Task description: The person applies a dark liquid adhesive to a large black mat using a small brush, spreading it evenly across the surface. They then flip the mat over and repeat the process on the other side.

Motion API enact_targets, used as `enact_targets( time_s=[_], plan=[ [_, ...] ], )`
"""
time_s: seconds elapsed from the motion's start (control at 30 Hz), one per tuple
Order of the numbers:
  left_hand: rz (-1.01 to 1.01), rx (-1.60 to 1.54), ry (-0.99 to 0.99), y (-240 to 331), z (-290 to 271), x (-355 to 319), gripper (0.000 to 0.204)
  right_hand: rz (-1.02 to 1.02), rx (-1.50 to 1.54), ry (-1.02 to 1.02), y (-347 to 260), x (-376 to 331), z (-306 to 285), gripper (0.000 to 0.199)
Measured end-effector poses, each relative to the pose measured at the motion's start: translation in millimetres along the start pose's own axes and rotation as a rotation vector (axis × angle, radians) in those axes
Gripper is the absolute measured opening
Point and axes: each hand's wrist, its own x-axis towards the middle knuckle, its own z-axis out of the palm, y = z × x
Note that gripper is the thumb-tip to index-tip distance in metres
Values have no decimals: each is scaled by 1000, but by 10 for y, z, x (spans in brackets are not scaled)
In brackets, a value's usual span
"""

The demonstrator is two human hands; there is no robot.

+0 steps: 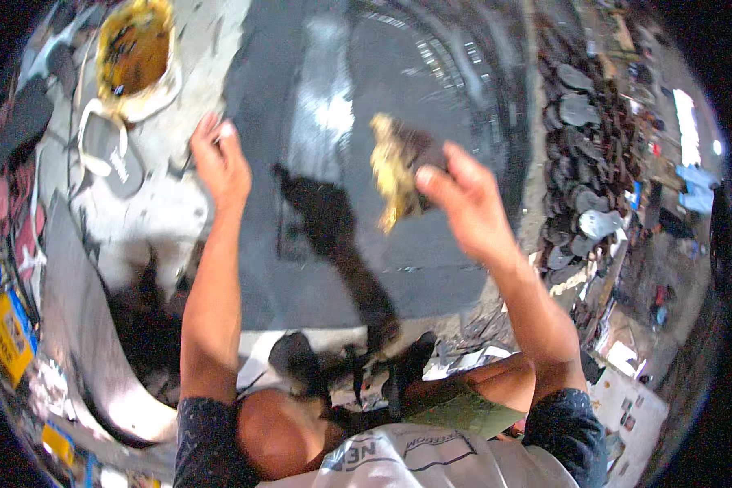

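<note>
In my right hand (472,203) is a dark, flat spreader (419,150), pinched between thumb and fingers. Its left edge is thickly coated with yellowish glue. It is held over a large dark grey sheet (431,285), and its shadow falls on the sheet. A shiny, wet-looking band runs along the sheet's upper middle. At the sheet's left edge is my left hand (222,167), its fingers curled in and closed. Whether it grips anything is hidden by the fingers and blur.
A glue-crusted tub (173,89) of amber liquid stands at the far left. Beside it lies a grey sandal sole (110,154) with a white strap. Many dark soles (577,110) are heaped along the right. A curved grey strip (89,301) lies at the left.
</note>
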Motion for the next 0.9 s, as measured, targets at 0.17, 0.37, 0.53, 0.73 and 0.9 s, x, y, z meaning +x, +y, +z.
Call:
enact_targets(
  time_s=[0.17,0.37,0.53,0.73,0.9],
  plan=[
    [26,83,-72,59,-96,27,44,-327,-494,444,91,1213,-1180,39],
    [22,84,-143,107,132,-59,39,-219,-1219,648,1363,2068,-1365,42],
    [72,167,-137,25,-131,29,39,-255,-767,424,1270,1644,-703,40],
    [66,126,-157,139,130,-58,38,213,-800,847,1835,1506,-1965,38],
    [72,194,-194,210,94,-42,41,2,-808,710,1325,2639,-1433,35]
  ],
)
